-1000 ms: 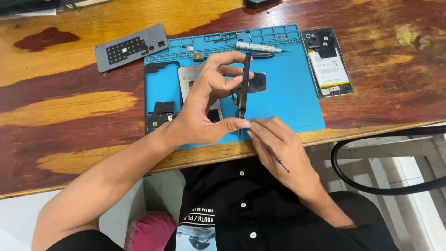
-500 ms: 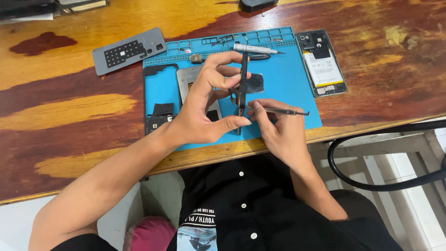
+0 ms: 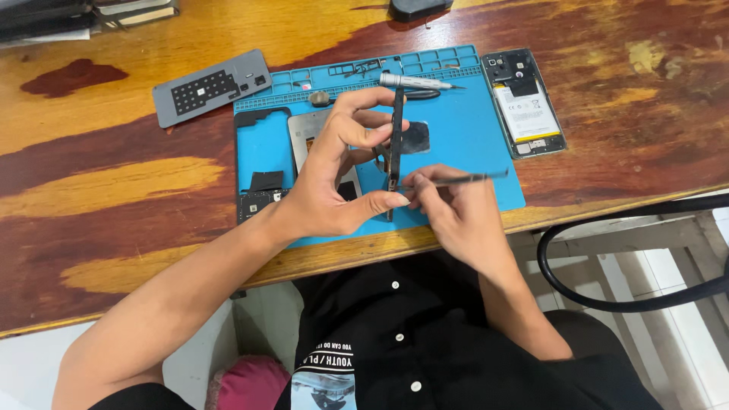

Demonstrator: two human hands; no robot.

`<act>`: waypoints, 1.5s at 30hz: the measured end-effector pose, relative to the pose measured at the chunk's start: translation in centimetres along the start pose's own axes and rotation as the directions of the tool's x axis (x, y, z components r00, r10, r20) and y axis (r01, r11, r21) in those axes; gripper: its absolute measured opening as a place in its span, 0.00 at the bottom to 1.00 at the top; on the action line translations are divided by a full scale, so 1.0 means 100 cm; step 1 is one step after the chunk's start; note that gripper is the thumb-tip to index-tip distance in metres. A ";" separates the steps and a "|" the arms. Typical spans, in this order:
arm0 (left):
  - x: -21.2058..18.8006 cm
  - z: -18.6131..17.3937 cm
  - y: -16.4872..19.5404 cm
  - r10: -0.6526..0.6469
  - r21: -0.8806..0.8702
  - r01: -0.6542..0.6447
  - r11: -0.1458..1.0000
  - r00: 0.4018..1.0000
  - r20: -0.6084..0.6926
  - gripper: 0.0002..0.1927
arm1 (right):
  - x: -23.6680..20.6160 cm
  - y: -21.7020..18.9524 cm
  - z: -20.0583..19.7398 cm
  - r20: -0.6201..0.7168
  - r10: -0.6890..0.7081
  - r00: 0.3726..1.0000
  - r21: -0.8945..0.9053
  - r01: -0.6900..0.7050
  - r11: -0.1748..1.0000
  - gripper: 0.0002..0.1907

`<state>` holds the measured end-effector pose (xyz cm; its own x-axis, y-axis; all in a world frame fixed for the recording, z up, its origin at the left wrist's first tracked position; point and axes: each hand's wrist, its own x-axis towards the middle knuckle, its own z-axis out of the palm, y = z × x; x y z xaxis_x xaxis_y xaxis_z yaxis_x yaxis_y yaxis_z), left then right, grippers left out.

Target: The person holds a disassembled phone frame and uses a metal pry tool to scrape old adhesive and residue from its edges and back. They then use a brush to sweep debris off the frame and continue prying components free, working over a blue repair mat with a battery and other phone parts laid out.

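The phone frame (image 3: 396, 144) stands on edge above the blue mat (image 3: 471, 129), pinched by the left hand (image 3: 338, 178) between thumb at its lower end and fingers curled over its upper end. The right hand (image 3: 456, 212) has its fingers pressed together around thin tweezers (image 3: 456, 181), whose near tip meets the frame's lower end just beside the left thumb.

The grip looks slim: the frame is held only by its narrow edges, so a hard push from the tweezers could twist it out of the fingers and drop it onto the mat. The tip works very close to the thumb, so a slip could jab the skin or scratch the frame. Any small part lifted here could spring off and be lost among the mat's compartments or over the worktop (image 3: 114, 182) edge, which lies just below the hands.

Under the hands, partly hidden, lie a grey plate (image 3: 304, 137) and a dark square piece (image 3: 415, 138). A small black part (image 3: 266, 181) and a board (image 3: 257, 203) sit at the mat's left side. A silver screwdriver (image 3: 414, 80) lies along the mat's upper trays.

To the right of the mat, an opened phone (image 3: 524, 102) lies face down, its battery bearing a white rectangular label with small print. At upper left lies a grey tray (image 3: 213, 87) with a dark grid patch.
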<state>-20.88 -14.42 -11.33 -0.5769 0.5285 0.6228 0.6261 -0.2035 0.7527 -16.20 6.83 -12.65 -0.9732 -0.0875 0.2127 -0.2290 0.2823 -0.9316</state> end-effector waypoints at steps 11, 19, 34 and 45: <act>0.002 0.000 -0.005 0.005 -0.049 -0.005 0.999 1.000 0.002 0.28 | 0.011 0.001 -0.008 0.070 0.091 0.993 0.009 -0.092 0.996 0.12; 0.004 -0.001 -0.007 0.014 -0.056 -0.014 0.998 1.000 0.000 0.28 | 0.012 -0.002 -0.011 0.139 0.097 0.986 0.030 -0.102 0.994 0.13; 0.006 -0.003 -0.008 0.010 -0.077 -0.010 0.997 1.000 0.003 0.28 | 0.012 0.005 -0.011 0.122 0.179 0.976 0.106 -0.192 0.976 0.14; 0.007 -0.005 -0.011 0.012 -0.054 -0.012 0.998 1.000 0.010 0.29 | 0.020 0.013 -0.007 0.088 0.145 0.985 0.160 -0.158 0.974 0.14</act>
<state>-22.22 -14.19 -11.57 -0.5643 0.5338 0.6298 0.6036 -0.2537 0.7558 -18.48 7.69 -13.26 -0.9904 -0.1298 0.0482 -0.0660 0.1364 -0.9885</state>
